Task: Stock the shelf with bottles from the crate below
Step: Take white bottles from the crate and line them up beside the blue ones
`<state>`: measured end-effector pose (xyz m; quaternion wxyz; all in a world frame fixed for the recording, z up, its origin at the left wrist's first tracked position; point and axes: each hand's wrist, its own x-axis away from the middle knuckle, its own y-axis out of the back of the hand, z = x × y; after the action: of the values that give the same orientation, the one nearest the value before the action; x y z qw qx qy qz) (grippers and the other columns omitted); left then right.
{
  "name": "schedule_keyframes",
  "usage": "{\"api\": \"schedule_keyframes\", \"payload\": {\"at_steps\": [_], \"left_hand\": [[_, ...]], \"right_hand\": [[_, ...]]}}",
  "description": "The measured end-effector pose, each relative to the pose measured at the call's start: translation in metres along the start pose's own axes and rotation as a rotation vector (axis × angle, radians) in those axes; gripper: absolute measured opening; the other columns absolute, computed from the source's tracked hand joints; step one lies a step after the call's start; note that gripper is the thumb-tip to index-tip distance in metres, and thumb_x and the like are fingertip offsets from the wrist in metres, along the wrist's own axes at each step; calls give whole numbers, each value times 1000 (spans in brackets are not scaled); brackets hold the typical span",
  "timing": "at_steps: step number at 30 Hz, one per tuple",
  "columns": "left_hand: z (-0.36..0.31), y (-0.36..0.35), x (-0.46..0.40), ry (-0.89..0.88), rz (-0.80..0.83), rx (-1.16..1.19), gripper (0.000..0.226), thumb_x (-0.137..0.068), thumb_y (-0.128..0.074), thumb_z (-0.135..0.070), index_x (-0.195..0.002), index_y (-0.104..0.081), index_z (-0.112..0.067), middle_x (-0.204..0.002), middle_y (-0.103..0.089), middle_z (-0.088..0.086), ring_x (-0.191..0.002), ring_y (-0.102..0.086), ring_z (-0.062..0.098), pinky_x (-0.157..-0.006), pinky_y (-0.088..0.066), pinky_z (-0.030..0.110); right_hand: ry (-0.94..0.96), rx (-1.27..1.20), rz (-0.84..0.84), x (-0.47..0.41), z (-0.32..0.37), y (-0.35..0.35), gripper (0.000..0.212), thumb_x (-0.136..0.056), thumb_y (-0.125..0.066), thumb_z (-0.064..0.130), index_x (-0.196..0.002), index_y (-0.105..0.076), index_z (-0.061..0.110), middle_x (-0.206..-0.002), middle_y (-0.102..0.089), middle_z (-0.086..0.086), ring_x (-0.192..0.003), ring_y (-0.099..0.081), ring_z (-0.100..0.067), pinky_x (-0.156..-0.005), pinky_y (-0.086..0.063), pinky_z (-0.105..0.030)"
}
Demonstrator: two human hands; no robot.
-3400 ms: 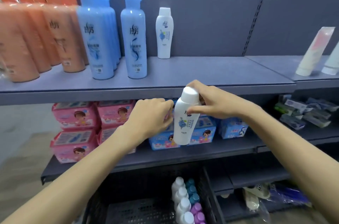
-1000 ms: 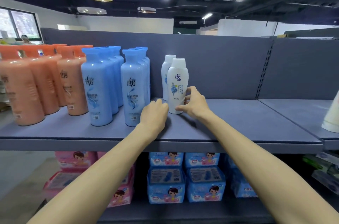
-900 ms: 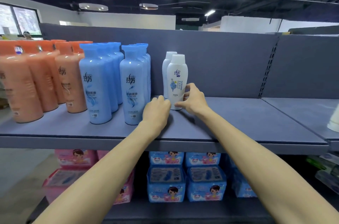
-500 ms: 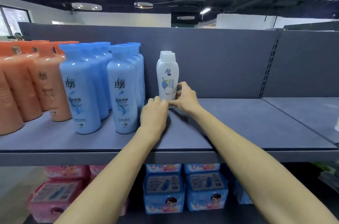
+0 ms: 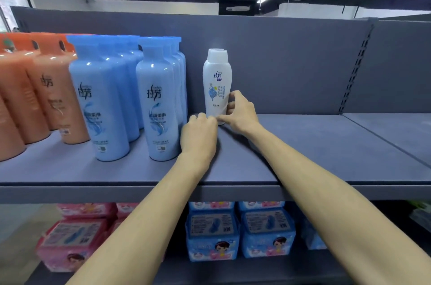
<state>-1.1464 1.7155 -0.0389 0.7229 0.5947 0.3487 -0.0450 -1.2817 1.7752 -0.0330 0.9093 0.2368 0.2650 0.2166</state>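
Both hands at the white bottle's [image 5: 217,85] base: right hand [image 5: 241,113] pinching its lower side, left hand [image 5: 198,135] loosely curled, fingertips touching. Bottle upright on shelf [image 5: 303,144], fronting another white one. Placement step; next likely let go, return to crate, out of view.

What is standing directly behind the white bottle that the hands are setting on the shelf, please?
Behind the white bottle, only the cap edge of a second white bottle shows; its body is covered. Behind that is the grey back panel.
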Motion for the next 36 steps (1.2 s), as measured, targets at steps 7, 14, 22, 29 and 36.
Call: {"api": "schedule_keyframes", "payload": {"at_steps": [7, 14, 22, 29, 36], "left_hand": [[0, -4, -1, 7, -13, 14, 23, -92, -42, 0, -108, -55, -9, -112, -57, 9, -105, -53, 28, -65, -33, 31], [1, -4, 1, 14, -12, 25, 22, -91, -43, 1, -105, -54, -11, -110, -56, 8, -102, -54, 26, -65, -34, 30], [1, -4, 0, -4, -18, 12, 23, -92, -41, 1, -106, -54, -12, -111, -56, 6, -104, -53, 25, -64, -34, 29], [2, 20, 14, -212, -16, -2, 24, -88, -47, 1, -109, -49, -11, -109, -53, 8, -99, -52, 26, -62, -34, 31], [9, 57, 37, -297, -102, 139, 12, -86, -50, -7, -98, -53, -6, -98, -53, 12, -86, -50, 31, -56, -33, 35]], "right_hand": [[32, 216, -27, -1, -11, -11, 49, -75, -78, 36, -112, -52, 16, -110, -68, -1, -99, -65, -25, -87, -55, -43], [73, 390, -74, 6, -8, -10, 40, -83, -74, 36, -107, -57, 10, -105, -69, -9, -99, -64, -33, -83, -53, -43], [53, 420, -90, 11, -2, -6, 42, -83, -74, 41, -104, -58, 9, -101, -68, -7, -95, -62, -32, -79, -51, -40], [19, 463, -81, 53, 11, 30, 42, -84, -73, 38, -110, -59, 9, -104, -67, -7, -99, -60, -31, -85, -50, -40], [67, 551, -60, 90, 36, 61, 37, -85, -68, 31, -116, -57, 14, -109, -65, -6, -102, -59, -31, -88, -50, -40]]}}
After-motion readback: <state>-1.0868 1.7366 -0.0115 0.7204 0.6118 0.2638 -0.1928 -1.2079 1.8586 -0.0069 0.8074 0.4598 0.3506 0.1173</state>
